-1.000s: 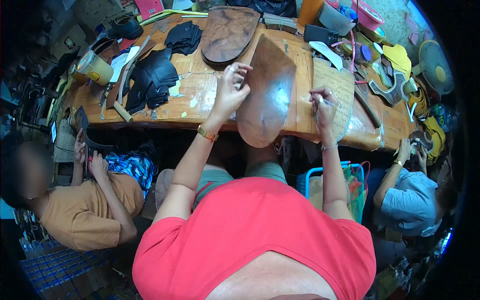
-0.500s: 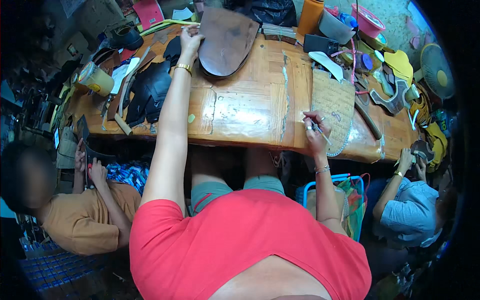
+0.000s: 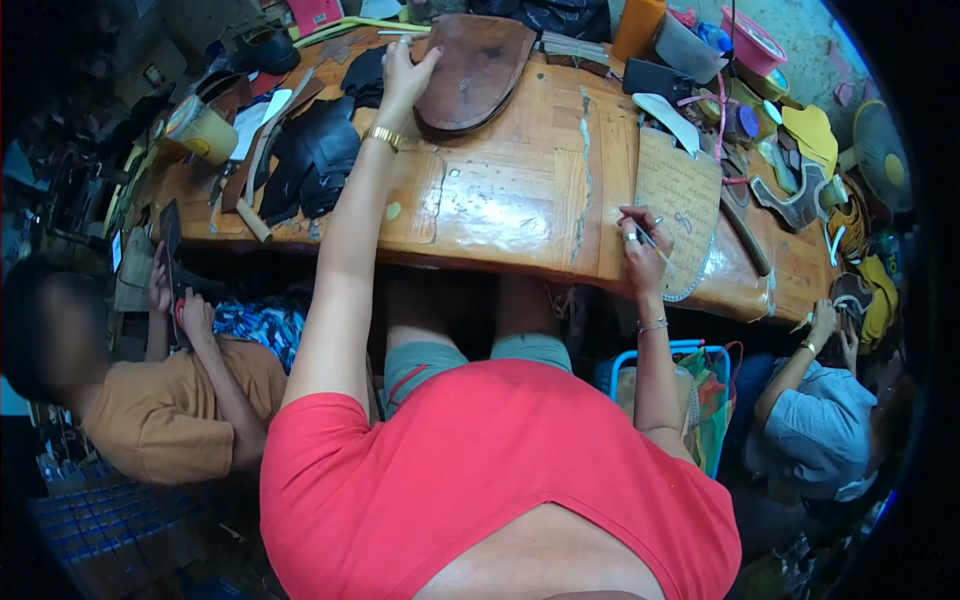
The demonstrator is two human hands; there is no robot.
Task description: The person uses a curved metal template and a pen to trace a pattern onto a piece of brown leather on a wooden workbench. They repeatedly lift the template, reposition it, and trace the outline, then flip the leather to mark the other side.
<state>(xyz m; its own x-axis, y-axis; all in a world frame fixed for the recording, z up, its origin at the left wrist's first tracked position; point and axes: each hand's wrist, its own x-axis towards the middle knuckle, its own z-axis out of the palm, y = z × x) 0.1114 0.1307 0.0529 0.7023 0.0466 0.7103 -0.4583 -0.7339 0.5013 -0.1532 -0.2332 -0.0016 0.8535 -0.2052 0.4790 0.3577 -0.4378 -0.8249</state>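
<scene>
My left hand (image 3: 402, 72) reaches far across the wooden workbench (image 3: 500, 200), its fingers spread on the left edge of a large brown leather piece (image 3: 478, 66) lying flat at the back. My right hand (image 3: 640, 250) rests at the bench's near edge, pinching a thin silver pen-like tool (image 3: 652, 238). Its tip lies beside a tan patterned board (image 3: 682, 200). A gold bracelet sits on my left wrist, thin bangles on my right.
Black leather pieces (image 3: 310, 160) and a hammer (image 3: 250, 215) lie at the left of the bench. Yellow and grey cut soles (image 3: 805, 160), tubs and an orange container (image 3: 640, 28) crowd the right. One person in orange (image 3: 170, 410) sits at my left, another in blue (image 3: 820, 420) at my right.
My left hand carried the brown leather piece from the bench's near middle to the far side and laid it flat. My right hand stayed by the patterned board.
</scene>
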